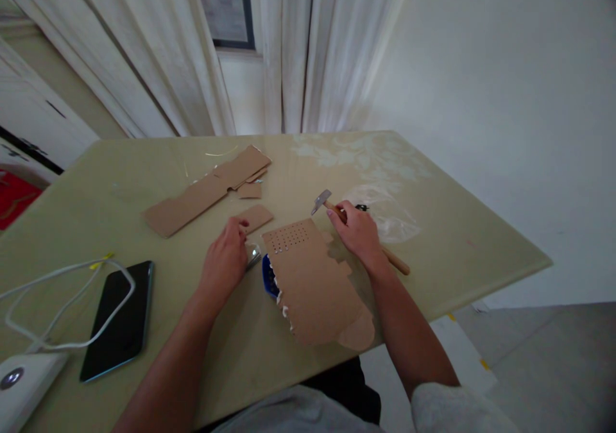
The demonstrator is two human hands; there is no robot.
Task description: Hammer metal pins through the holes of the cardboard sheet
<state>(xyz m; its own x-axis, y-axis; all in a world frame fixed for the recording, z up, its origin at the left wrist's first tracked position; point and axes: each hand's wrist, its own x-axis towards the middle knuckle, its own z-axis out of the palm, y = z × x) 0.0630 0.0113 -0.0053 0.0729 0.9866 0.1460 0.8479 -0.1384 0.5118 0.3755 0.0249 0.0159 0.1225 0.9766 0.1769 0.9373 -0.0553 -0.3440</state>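
My right hand [359, 231] is wrapped round the wooden handle of a hammer [322, 200], whose metal head points left and away from me. My left hand [228, 253] has its fingers curled together at the edge of a small cardboard piece [258, 217]; what they pinch, if anything, is hidden. Between my hands lies a larger cardboard sheet [317, 285] with a grid of small holes at its far end and a ragged left edge. Part of a blue object [269, 276] shows from under that edge. Thin metal pieces [253, 259], perhaps nails, lie beside my left hand.
A long cardboard strip [206, 195] and smaller scraps [249, 191] lie farther back. At left are a black-screened phone [120, 317], a looped white cable [62, 345] and a white device [29, 388]. Clear plastic [397, 218] lies beyond my right hand. The table edge [500, 285] slants at right.
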